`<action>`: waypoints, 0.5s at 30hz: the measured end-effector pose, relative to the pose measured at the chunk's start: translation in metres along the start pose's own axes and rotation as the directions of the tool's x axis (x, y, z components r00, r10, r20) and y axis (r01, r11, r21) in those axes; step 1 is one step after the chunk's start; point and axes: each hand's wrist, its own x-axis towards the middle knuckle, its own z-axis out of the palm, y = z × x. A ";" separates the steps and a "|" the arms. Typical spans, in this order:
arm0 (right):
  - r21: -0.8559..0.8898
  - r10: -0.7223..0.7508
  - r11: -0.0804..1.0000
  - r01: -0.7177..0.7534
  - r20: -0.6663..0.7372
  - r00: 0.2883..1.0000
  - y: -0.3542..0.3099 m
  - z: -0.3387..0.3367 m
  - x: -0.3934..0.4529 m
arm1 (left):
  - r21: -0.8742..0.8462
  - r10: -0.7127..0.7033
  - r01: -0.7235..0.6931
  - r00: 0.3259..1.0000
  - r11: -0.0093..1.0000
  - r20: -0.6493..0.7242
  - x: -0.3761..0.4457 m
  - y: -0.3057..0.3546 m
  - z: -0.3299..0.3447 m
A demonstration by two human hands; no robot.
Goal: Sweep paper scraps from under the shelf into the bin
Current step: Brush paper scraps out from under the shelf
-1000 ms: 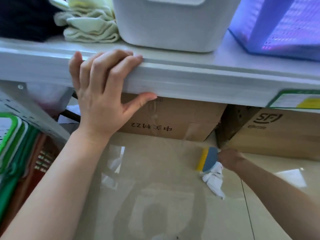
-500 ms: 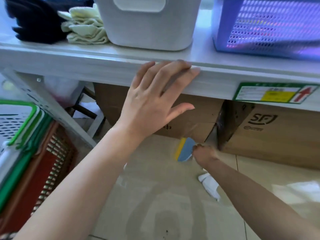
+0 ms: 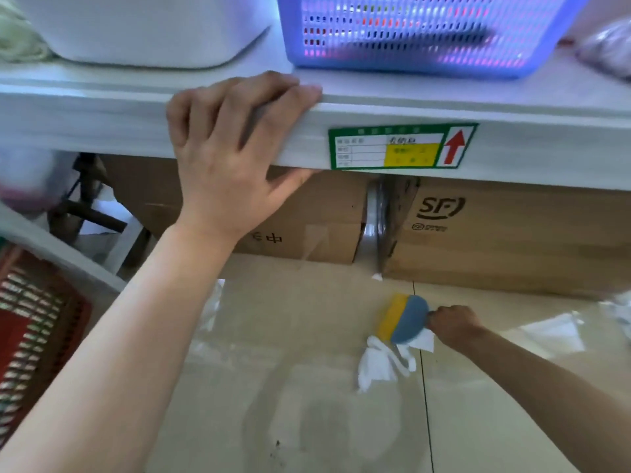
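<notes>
Left hand lies over the front edge of the white shelf, fingers curled over the top lip, thumb hooked beneath. Judged a brace: it carries body weight while the person leans low to reach the floor.

Right hand is closed round the handle of a small brush with a blue back and a yellow strip on its left side. Handle itself hidden inside the fist. Brush head sits low at the floor, just in front of the cardboard boxes stored under the shelf.

Paper scraps: a crumpled white wad lies on the tile touching the brush's lower edge, already out from under the shelf. One tiny white fragment remains at the base of the gap between the two boxes. More pale scraps at the right edge, blurred.

Bin not identifiable in view; a white tub and a blue basket sit on the shelf above. Likely step: drawing scraps outward into a pile.
</notes>
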 end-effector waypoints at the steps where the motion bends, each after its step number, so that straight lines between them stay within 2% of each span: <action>1: 0.015 0.003 1.000 -0.003 -0.014 1.000 0.003 -0.002 -0.002 | 0.002 -0.006 0.006 1.000 1.000 0.002 0.000 0.001 0.000; 5: 0.061 -0.023 0.998 0.033 -0.153 0.988 0.002 -0.022 -0.001 | -0.060 -0.019 0.020 0.999 0.998 0.026 0.003 0.012 -0.005; 9: 0.108 -0.050 0.991 0.081 -0.261 0.964 -0.023 -0.044 0.009 | -0.129 0.076 -0.070 0.996 0.989 0.043 0.013 0.040 -0.006; 12: 0.219 0.102 0.974 -0.060 -0.184 0.978 -0.044 -0.047 0.017 | -0.123 0.114 -0.108 0.992 0.986 0.049 0.015 0.054 0.003; 15: 0.238 0.155 0.962 -0.133 -0.076 0.985 -0.052 -0.033 0.019 | -0.095 0.110 -0.109 0.994 0.990 0.004 0.015 0.054 0.010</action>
